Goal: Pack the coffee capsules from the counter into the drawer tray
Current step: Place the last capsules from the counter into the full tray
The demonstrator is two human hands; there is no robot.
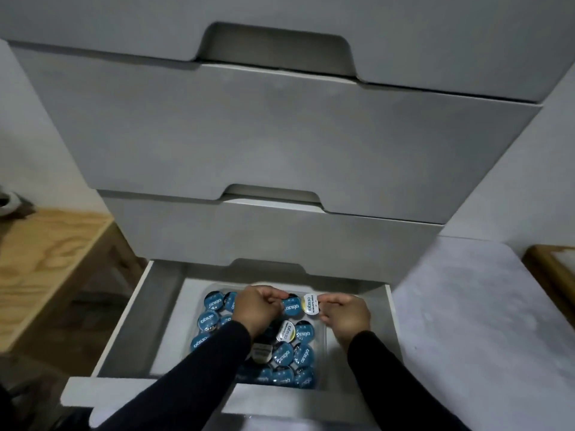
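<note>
The bottom drawer (137, 309) is pulled out, and a clear plastic tray (322, 362) sits inside it. Several blue-lidded coffee capsules (303, 354) fill the tray, along with a white-and-yellow capsule (287, 331) near the middle. My left hand (258, 307) reaches over the tray's far side, its fingers pinching a blue capsule (292, 306). Just to the right, my right hand (343, 312) pinches a white-lidded capsule (310, 303) at the tray's far right corner. Both dark sleeves cover part of the tray.
Two closed grey drawers (264, 144) stack above the open one. A wooden table (46, 259) stands to the left. A pale surface (466, 321) lies to the right, with a wooden frame (553, 269) at its far edge.
</note>
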